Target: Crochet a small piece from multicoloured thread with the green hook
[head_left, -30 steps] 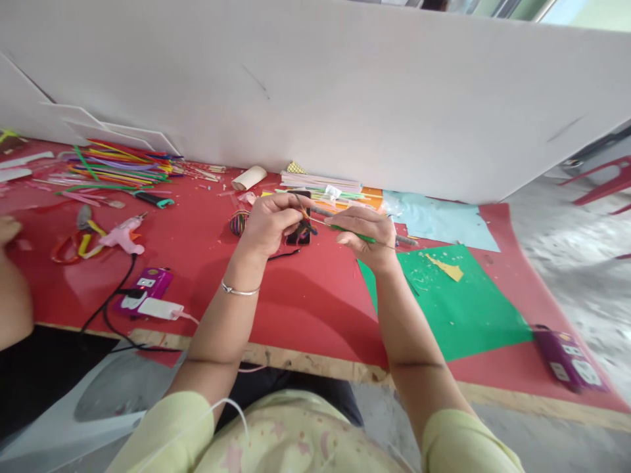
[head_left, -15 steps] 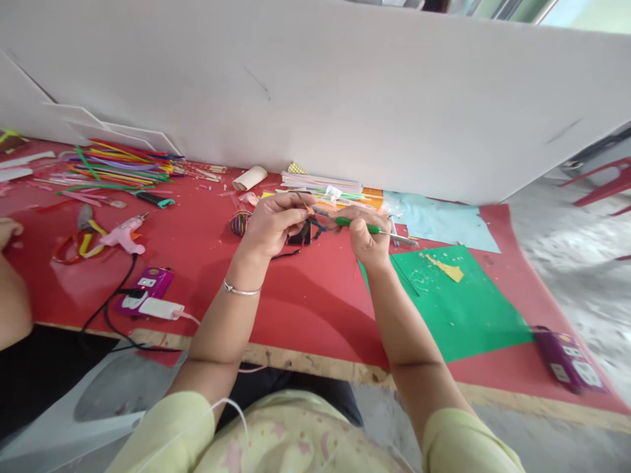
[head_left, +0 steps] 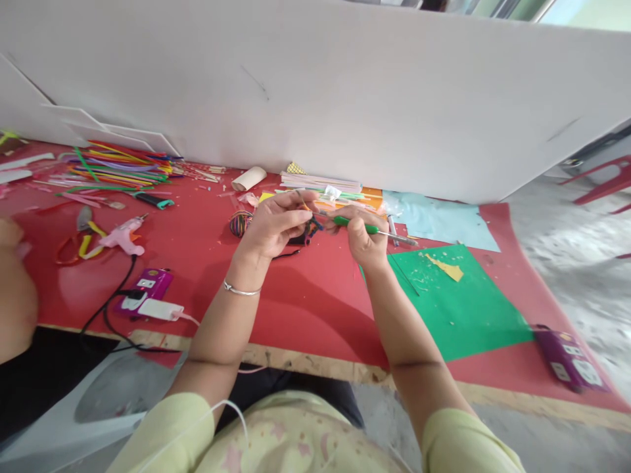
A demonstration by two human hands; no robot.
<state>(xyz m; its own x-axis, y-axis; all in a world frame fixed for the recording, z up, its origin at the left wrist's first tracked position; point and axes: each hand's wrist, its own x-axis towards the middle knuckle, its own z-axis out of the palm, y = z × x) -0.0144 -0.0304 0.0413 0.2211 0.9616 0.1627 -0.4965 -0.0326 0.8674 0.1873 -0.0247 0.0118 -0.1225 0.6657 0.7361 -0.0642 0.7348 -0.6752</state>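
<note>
My right hand [head_left: 363, 240] is closed around a green-handled crochet hook [head_left: 371, 228], whose metal end sticks out to the right. The hook's other end points at the fingertips of my left hand [head_left: 272, 225]. Between those fingertips is pinched a small piece of dark multicoloured yarn work [head_left: 314, 226], with an orange strand near the hook. Part of it is hidden behind the fingers. A ball of multicoloured yarn [head_left: 240, 224] lies on the table just left of my left hand. Something black [head_left: 298, 240] lies on the table beneath the yarn work.
Pipe cleaners [head_left: 123, 164], a pink glue gun [head_left: 123, 236], pliers [head_left: 89, 233] and a purple power strip [head_left: 150, 286] lie left. A cardboard tube [head_left: 249, 178] lies at the back. A green sheet [head_left: 463, 315] and another purple power strip [head_left: 569, 358] are right. Another person's arm [head_left: 14, 295] rests at far left.
The yarn work and hook have shifted only slightly between my hands. At the far left, the other person's arm has moved a little further into view.
</note>
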